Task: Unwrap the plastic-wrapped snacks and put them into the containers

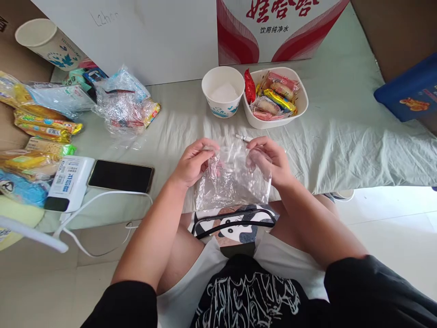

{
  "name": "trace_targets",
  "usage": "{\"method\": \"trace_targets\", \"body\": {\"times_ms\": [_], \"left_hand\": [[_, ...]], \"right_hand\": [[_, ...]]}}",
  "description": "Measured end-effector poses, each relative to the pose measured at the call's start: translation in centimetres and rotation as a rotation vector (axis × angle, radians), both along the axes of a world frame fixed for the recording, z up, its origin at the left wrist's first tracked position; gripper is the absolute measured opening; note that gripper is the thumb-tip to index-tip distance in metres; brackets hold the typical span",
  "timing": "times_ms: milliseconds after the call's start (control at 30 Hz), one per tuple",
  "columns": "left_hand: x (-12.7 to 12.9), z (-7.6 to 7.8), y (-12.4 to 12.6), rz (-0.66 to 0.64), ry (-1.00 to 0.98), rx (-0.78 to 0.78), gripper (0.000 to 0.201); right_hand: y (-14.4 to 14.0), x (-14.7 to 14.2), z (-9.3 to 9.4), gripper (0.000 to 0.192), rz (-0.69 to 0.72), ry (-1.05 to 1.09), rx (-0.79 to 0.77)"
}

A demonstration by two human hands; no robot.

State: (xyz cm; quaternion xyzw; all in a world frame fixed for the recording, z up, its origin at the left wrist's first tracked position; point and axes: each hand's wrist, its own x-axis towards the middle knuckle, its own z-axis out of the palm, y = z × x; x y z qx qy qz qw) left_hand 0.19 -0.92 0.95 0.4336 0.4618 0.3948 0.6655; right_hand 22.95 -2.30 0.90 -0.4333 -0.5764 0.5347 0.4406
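Observation:
A clear plastic bag (232, 184) hangs between my two hands at the front edge of the cloth-covered surface. My left hand (196, 161) pinches its upper left side between thumb and fingers. On the other side, my right hand (271, 161) grips the upper right part, some fingers showing through the film. Just beyond the bag lies a small white and grey strip (243, 137), close to my right fingertips. Farther back stands a white paper cup (223, 107) with something white inside. Touching or nearly touching it is a white bowl (273, 124) of wrapped snacks (276, 95).
At the left are a phone (121, 176), a white power bank (70, 182) with a cable, crumpled plastic wrapping (119, 107) and several snack packs (44, 125). A large white and red carton (170, 41) stands behind. A blue box (409, 91) is at the right.

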Motion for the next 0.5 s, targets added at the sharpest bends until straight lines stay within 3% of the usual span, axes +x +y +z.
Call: {"method": "trace_targets", "body": {"times_ms": [167,300,367,433,500], "left_hand": [[-0.1,0.3,0.5,0.023,-0.080,-0.001,0.019],[0.0,-0.4,0.7,0.065,-0.034,0.069,0.035],[0.1,-0.6,0.7,0.095,0.019,0.103,0.039],[0.3,-0.7,0.8,0.125,0.000,0.101,0.045],[0.2,-0.6,0.9,0.180,-0.048,0.083,0.047]], "right_hand": [[0.2,0.3,0.2,0.029,-0.031,0.177,-0.042],[0.3,0.6,-0.6,0.042,0.003,0.187,0.062],[0.4,0.5,-0.9,0.037,-0.019,0.161,0.103],[0.5,0.3,-1.1,0.034,-0.075,0.174,0.069],[0.6,0.1,-1.3,0.054,-0.092,0.191,-0.047]]}}
